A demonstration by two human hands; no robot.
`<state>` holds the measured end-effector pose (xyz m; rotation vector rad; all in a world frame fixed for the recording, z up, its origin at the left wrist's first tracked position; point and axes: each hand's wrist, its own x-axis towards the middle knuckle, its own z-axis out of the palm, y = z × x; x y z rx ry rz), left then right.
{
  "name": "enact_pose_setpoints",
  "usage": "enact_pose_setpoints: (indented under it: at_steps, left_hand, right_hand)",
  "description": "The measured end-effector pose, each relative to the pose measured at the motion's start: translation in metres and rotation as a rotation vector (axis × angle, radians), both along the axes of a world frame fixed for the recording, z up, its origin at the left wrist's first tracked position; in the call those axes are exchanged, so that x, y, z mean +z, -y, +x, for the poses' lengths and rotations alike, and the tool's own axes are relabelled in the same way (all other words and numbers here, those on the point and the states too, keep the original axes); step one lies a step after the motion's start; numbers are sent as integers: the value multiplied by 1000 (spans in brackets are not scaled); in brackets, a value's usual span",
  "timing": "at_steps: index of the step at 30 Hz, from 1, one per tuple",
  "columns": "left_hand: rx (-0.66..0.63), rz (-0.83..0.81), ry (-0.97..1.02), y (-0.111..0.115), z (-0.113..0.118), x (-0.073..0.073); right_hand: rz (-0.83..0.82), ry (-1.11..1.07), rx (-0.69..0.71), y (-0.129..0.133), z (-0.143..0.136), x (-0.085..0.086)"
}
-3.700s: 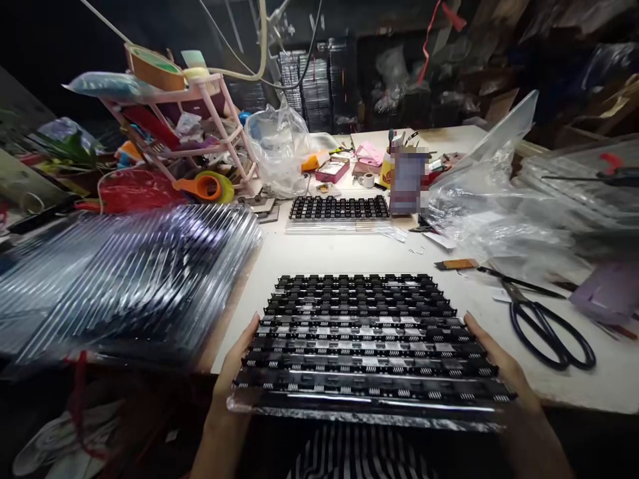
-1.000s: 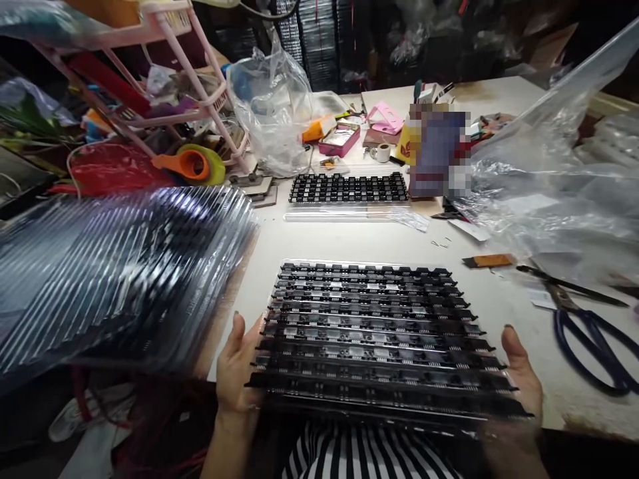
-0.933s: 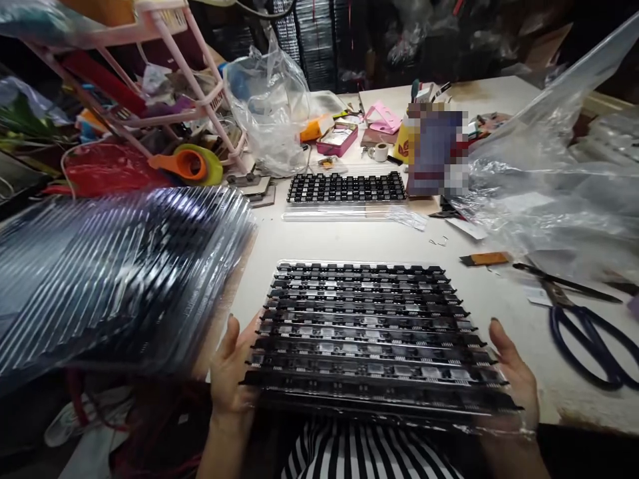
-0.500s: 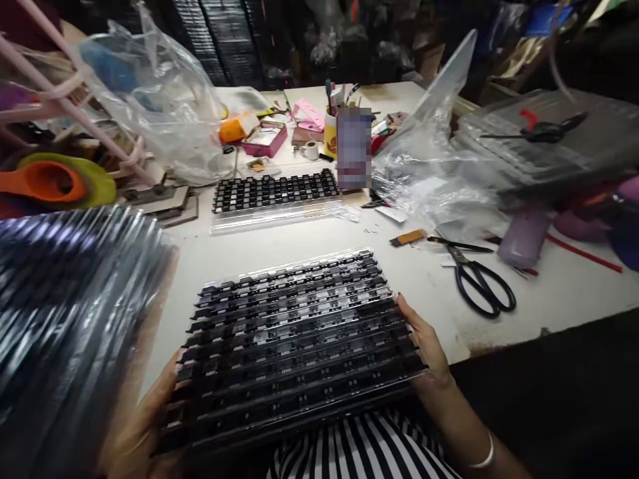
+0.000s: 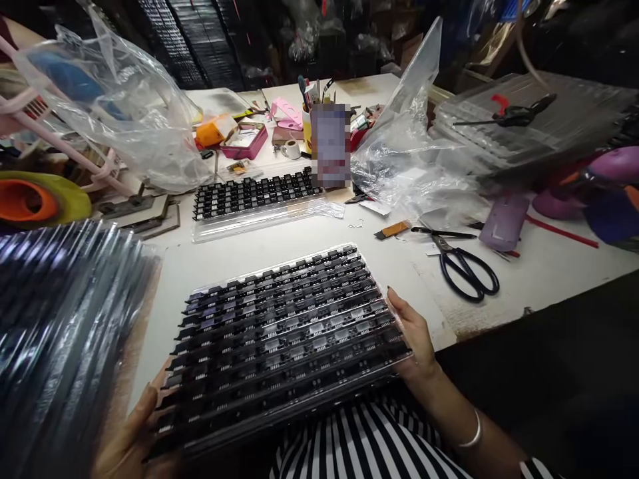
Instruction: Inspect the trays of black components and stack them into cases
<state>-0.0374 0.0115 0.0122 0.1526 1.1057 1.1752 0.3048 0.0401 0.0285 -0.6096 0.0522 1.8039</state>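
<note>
A clear plastic tray with rows of black parts is held low over the front of the white table, tilted toward me. My left hand grips its lower left edge, thumb at the side. On the right edge, my right hand is closed round the tray, its lower fingers hidden beneath. Behind it lies a second tray of black parts on the table. At the far left stands a stack of filled trays, blurred near the camera.
Black-handled scissors, an orange cutter blade pack and a purple bottle lie on the right. Crumpled clear plastic bags stand behind. A pink box and a yellow pen cup are at the back.
The view has turned slightly right, so the table things appear shifted left. Both hands still hold the tray, and its surface reflections have changed.
</note>
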Motion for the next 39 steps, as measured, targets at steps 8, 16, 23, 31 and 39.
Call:
enact_pose_setpoints:
  at_steps: [8,16,23,31,39]
  left_hand:
    - [241,-45,-216,-9,29,21]
    - [325,-174,-291,-13,45,35]
    - [314,-135,-233,-11,37,26]
    - [353,2,-147,-8,34,21]
    - [293,109,-142,-5,32,14]
  right_hand:
    - [32,45,77,5,1,-5]
    - [9,34,118,3,2,-5]
    - [-29,126,87,4,3,-9]
    - [-83,170,96,6,2,-5]
    - [-149,419,0,10,4,-11]
